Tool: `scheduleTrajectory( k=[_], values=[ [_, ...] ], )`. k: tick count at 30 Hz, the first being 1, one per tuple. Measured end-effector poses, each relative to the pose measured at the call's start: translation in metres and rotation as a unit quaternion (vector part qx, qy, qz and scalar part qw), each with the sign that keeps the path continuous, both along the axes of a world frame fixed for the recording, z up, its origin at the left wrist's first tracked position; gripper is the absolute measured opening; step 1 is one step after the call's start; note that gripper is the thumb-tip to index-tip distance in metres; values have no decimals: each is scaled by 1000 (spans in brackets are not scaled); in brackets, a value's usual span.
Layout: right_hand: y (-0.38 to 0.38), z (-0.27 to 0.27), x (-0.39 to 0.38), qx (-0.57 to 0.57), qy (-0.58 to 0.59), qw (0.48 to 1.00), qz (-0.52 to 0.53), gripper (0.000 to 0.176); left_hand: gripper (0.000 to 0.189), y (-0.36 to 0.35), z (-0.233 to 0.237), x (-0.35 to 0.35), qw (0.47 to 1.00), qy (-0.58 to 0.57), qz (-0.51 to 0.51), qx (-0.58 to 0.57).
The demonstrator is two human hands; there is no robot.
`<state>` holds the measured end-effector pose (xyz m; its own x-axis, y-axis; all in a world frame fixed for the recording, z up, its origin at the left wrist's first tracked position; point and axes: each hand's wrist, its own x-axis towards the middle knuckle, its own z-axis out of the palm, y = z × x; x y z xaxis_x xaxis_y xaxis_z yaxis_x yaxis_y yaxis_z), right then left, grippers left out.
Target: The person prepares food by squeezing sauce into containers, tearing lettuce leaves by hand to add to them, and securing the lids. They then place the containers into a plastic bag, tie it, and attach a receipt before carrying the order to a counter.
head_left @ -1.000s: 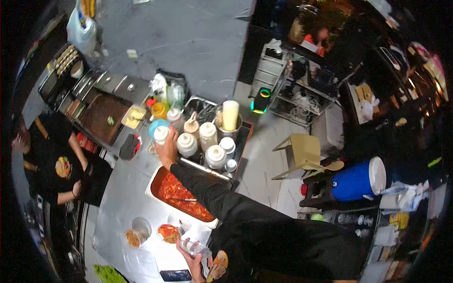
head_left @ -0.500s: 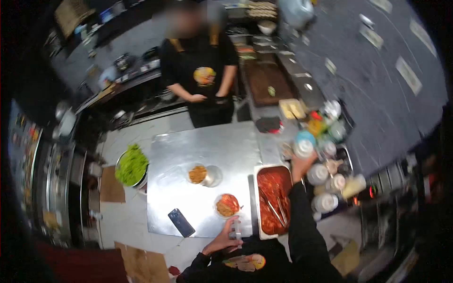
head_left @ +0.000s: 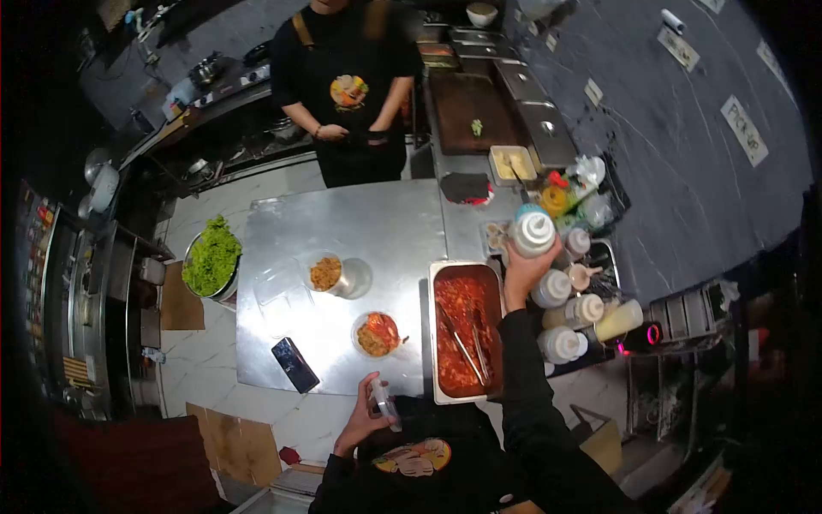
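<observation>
My right hand is wrapped round a squeeze bottle with a white nozzle top, raised beside the cluster of bottles at the right. A clear plastic piece, perhaps a lid or small tub, is pinched in my left hand at the table's near edge. Just beyond that hand sits a round clear container with brown and red food. To its right, a metal pan of red sauce has tongs lying in it. Another container of brown food stands farther back.
On the metal table lie a phone and clear plastic lids. Several squeeze bottles crowd the right side. A bowl of lettuce stands left. Across the table stands a person, hands at the waist.
The whole view has shifted, so the table appears higher and farther left. My right hand still grips the bottle, now tipped more towards me. My left hand has drawn slightly closer to my body.
</observation>
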<state>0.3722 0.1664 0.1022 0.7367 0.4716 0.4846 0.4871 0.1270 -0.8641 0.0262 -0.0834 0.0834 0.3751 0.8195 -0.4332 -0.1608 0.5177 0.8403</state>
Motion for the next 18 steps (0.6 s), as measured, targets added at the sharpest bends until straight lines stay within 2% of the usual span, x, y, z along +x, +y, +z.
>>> scheduleTrajectory(
  k=[3,6,9,10,11,12,13,15,17,18],
  values=[
    [-19,43,-5,38,-18,999,4,87,104,4,7,6,1000,-6,-11,5],
    [-39,65,-4,143,67,987,33,89,105,8,19,5,1000,4,-20,12],
    [-85,102,-8,151,137,977,59,94,105,11,16,-4,999,-6,-19,38],
    [-103,87,3,111,136,980,90,105,106,14,22,-5,999,20,-28,24],
    [-114,100,-1,128,139,974,125,113,105,18,11,-13,995,45,-51,73],
    [-129,108,-5,111,104,980,130,110,110,19,12,-11,999,14,-31,26],
    [-144,117,-9,95,68,984,135,108,110,21,19,-11,999,-11,-27,36],
    [-177,137,-24,70,1,990,124,102,116,32,28,-20,998,-41,-44,-17],
    [-212,144,-46,58,-25,992,112,96,115,49,2,-46,993,-36,-111,26],
    [-229,140,-58,55,-21,994,94,96,116,56,4,-56,990,-36,-132,26]
  ],
)
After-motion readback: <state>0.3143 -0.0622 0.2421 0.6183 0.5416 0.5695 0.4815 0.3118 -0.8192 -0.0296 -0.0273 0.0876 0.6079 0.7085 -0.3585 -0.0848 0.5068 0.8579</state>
